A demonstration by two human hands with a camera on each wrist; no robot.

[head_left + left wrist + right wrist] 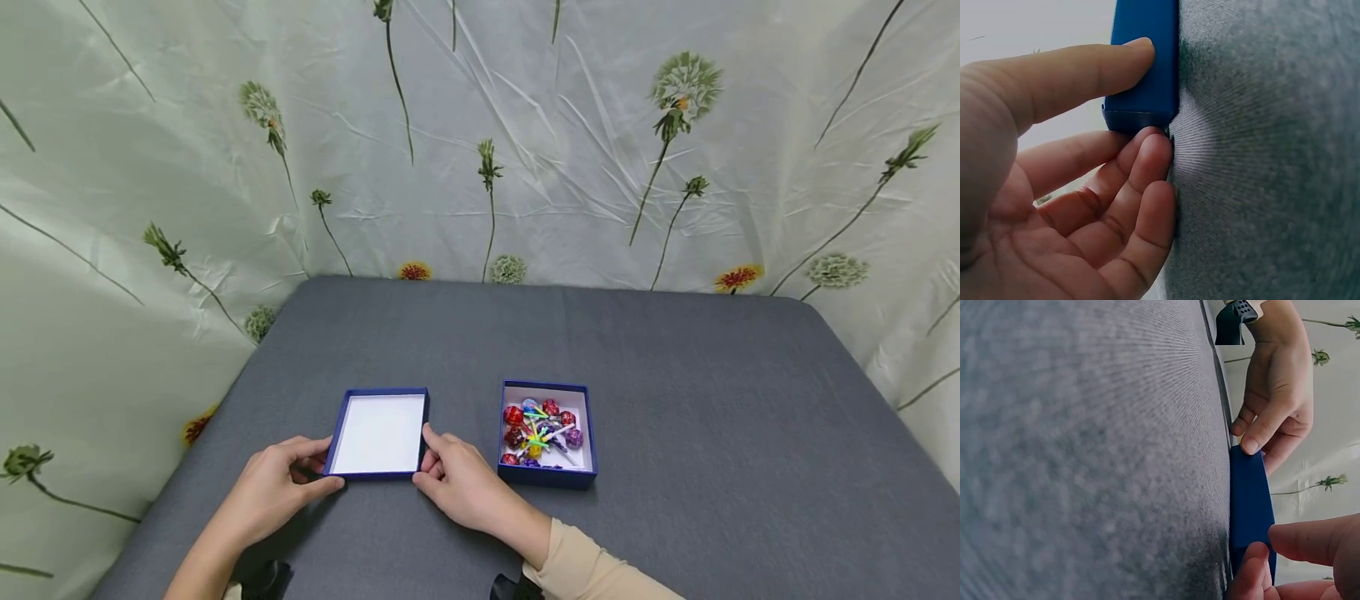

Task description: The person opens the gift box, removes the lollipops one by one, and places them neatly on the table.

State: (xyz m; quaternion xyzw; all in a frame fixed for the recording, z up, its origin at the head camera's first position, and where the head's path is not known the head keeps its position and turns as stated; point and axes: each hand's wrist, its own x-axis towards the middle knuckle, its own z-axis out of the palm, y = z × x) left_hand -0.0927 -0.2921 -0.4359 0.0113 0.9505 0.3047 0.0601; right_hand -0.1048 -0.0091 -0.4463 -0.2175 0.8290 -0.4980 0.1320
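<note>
A shallow blue box lid point(377, 437) with a white inside lies hollow side up on the grey cloth. My left hand point(272, 487) holds its near left corner, thumb against the front wall and fingers at the left side. At the near right corner, my right hand point(467, 485) grips it between thumb and fingers. The left wrist view shows the left thumb flat on the blue wall point(1147, 25), low over the cloth. Right of the hands stands an open blue box point(547, 477) holding several wrapped lollipops point(534, 435), their sticks in a jumble.
Grey cloth covers the table point(712, 433). A pale curtain point(570, 167) printed with flowers hangs behind and along its sides. A dark device point(517, 587) is worn at the right wrist, beside a beige sleeve point(592, 567).
</note>
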